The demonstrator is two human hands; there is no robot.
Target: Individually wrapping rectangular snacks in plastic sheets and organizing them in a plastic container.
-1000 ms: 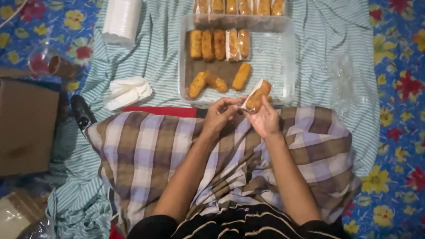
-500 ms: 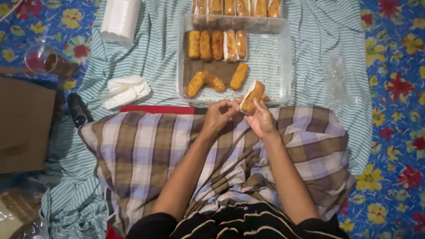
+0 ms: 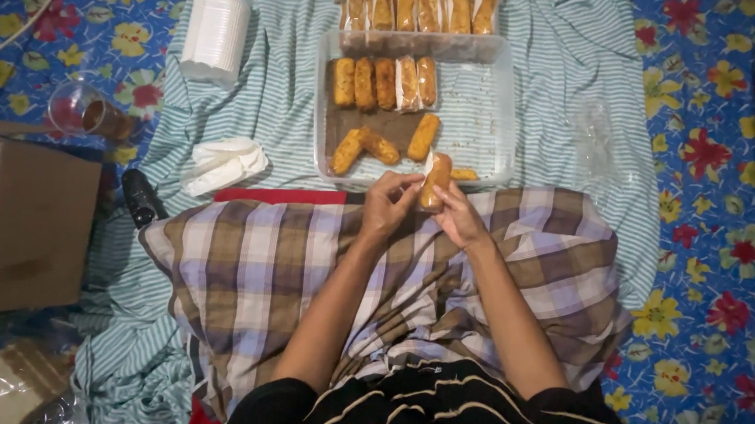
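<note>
— Holding one fried roll upright between both hands, is that it?

— Yes. The left hand pinches its lower end and the right hand closes round it from the five o'clock side. Both grips are shut on that one roll, and a bit of thin clear film shows at its top. It sits just above the checked cloth over the person's lap, right at the near edge of the clear tray.

— How far along does the wrapping look?

— Partway, I'd judge. In the tray, at twelve o'clock from the hands, a row of five rolls lies side by side; at least one has a pale wrapper, the rest I can't tell. Below them three loose rolls lie at angles, seemingly bare, and another peeks out just behind the held one. Most of the tray's right half is bare.

— And beyond the tray?

— Further out at twelve o'clock, a second container holds a tight row of rolls that look wrapped. So a fair batch seems done, with a handful left.

— Anything else around?

— At ten o'clock a crumpled white tissue on the striped cloth, a stack of white cups beyond it. At nine o'clock a dark cylinder-shaped object, a cardboard box, and a glass with a brown drink on the flowered blue mat.
</note>
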